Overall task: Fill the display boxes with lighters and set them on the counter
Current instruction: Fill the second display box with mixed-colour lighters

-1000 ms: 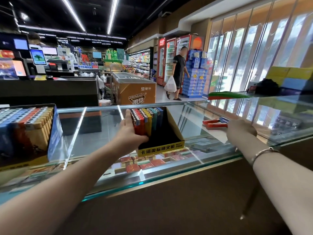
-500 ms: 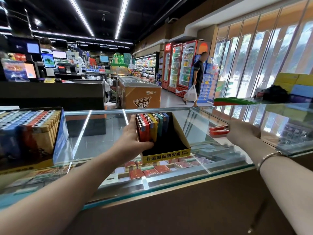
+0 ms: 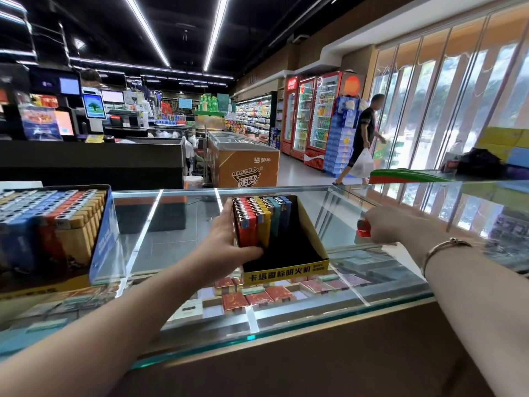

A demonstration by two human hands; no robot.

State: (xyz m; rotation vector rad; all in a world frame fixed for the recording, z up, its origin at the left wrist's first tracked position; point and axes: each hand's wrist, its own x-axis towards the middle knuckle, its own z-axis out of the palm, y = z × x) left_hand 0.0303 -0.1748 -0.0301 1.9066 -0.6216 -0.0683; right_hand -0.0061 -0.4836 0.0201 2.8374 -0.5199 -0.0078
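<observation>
While the left hand (image 3: 226, 247) grips coloured plastic lighters (image 3: 256, 222) inside the black-and-yellow cardboard display box (image 3: 312, 250) at frame centre on the glass tabletop (image 3: 177, 239), the right hand (image 3: 386, 224) pinches a red lighter (image 3: 363, 228) centre right.

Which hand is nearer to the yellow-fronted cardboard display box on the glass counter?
Left. The left hand touches the yellow-fronted cardboard display box, thumb reaching inside against the lighters. The right hand is off to its right, holding a red lighter.

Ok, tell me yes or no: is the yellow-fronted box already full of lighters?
No: in the yellow-fronted box the lighters fill only the left part, and the right side is bare black.
</observation>
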